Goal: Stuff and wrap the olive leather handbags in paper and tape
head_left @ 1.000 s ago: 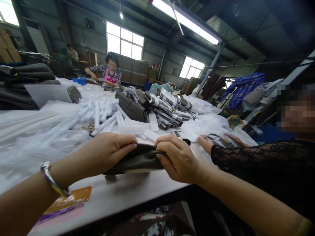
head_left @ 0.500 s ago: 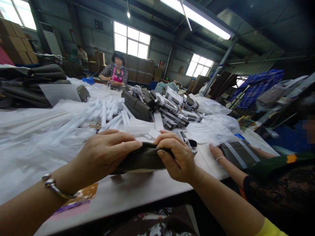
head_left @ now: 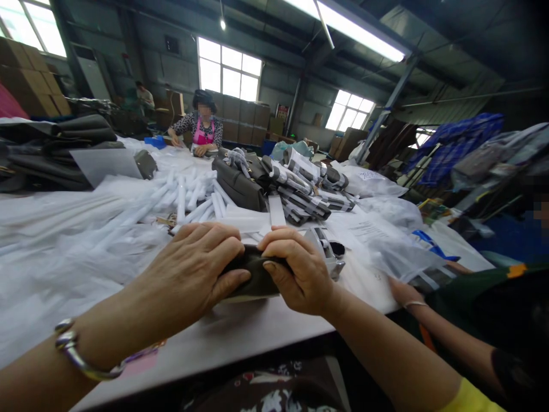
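Observation:
A dark olive bag (head_left: 254, 273) is held between my two hands just above the front of the white table. My left hand (head_left: 195, 266) grips its left end, thumb on the near side and fingers curled over the top edge. At the right end, my right hand (head_left: 302, 272) pinches the top edge between thumb and bent fingers. Both hands are closed on the bag and hide much of it. Behind my right hand lies a bag piece with grey wrapping and a metal fitting (head_left: 328, 249).
White rolled tubes (head_left: 189, 197) and clear plastic sheets (head_left: 64, 269) cover the left. Wrapped bags (head_left: 300, 189) are heaped mid-table, with more dark bags (head_left: 55, 151) far left. A co-worker's hand (head_left: 405, 294) is close on the right; another person (head_left: 203, 126) sits across.
My left hand has curled further around the bag, its thumb now on the near side. The co-worker's striped bag at right is now largely under clear plastic.

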`<state>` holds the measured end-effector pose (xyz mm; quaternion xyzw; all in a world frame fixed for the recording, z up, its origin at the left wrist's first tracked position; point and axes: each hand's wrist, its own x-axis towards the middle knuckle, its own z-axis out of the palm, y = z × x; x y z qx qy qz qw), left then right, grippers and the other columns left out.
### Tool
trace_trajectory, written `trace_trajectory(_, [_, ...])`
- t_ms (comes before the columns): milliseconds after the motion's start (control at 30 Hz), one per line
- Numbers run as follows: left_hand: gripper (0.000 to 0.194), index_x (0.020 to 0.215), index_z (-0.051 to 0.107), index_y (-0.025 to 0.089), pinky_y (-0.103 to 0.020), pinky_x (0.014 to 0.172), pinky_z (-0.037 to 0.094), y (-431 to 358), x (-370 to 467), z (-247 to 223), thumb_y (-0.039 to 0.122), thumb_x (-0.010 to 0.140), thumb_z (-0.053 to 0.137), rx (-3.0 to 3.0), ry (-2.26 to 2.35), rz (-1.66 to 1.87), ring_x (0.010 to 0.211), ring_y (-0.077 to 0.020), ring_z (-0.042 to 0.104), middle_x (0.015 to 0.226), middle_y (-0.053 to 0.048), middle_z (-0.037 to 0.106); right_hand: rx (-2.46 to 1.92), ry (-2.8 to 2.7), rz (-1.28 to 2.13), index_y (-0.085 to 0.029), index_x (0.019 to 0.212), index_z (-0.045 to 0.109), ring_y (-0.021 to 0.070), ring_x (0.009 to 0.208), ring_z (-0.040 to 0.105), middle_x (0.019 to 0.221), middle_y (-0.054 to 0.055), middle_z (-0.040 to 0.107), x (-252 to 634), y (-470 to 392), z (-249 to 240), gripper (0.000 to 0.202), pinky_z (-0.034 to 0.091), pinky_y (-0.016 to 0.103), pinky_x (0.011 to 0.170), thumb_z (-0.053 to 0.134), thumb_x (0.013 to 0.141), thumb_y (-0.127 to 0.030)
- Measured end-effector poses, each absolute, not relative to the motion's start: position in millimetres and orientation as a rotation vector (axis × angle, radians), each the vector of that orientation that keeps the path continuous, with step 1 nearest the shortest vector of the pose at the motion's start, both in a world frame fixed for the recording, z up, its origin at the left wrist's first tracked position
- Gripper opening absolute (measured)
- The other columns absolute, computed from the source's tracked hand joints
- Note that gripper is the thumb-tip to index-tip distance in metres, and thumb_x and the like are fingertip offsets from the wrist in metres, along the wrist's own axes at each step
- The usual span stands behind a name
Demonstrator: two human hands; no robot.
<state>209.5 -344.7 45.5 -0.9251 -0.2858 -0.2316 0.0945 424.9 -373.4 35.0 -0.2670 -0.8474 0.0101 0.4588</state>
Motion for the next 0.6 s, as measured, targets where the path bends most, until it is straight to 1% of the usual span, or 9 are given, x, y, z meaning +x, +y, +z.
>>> trace_trajectory(167, [0.025,0.099,0.057,0.021,-0.042,0.087,0.035,-351,216,50,0.039,0.088,0.044,-2.697,-0.805,-0.616,0.098,-0.0236,0.05,0.103,-0.005,0.057,-0.631,-2.114,0.003,-0.018,0.098,0.051,0.0186,0.098,0.055,0.101,0.009,0.059,423,-373,36,0.015,0.044,0.04,0.095,0.05,0.084,-0.015])
trace_trajectory(367, [0.017,0.096,0.059,0.022,-0.039,0.081,0.038,-357,222,57,0.025,0.09,0.044,-2.66,-0.635,-0.715,0.086,-0.0199,0.053,0.095,-0.004,0.059,-0.612,-2.139,-0.002,-0.019,0.098,0.052,0.0177,0.098,0.055,0.101,0.008,0.06,421,-372,38,0.013,0.046,0.036,0.092,0.048,0.085,-0.017])
trace_trajectory(533, [0.01,0.081,0.058,0.022,-0.045,0.096,0.032,-355,225,53,0.023,0.085,0.049,-2.593,-0.632,-0.861,0.083,-0.0185,0.053,0.091,-0.002,0.058,-0.627,-2.142,-0.008,-0.019,0.097,0.052,0.0172,0.1,0.055,0.103,0.009,0.059,419,-371,40,0.011,0.045,0.034,0.093,0.047,0.087,-0.02])
trace_trajectory(600, [0.009,0.08,0.057,0.021,-0.046,0.093,0.035,-355,226,51,0.025,0.083,0.05,-2.581,-0.653,-0.912,0.084,-0.02,0.053,0.091,-0.004,0.057,-0.657,-2.143,-0.016,-0.019,0.096,0.052,0.0171,0.1,0.055,0.104,0.008,0.059,416,-372,41,0.011,0.044,0.033,0.093,0.047,0.087,-0.022])
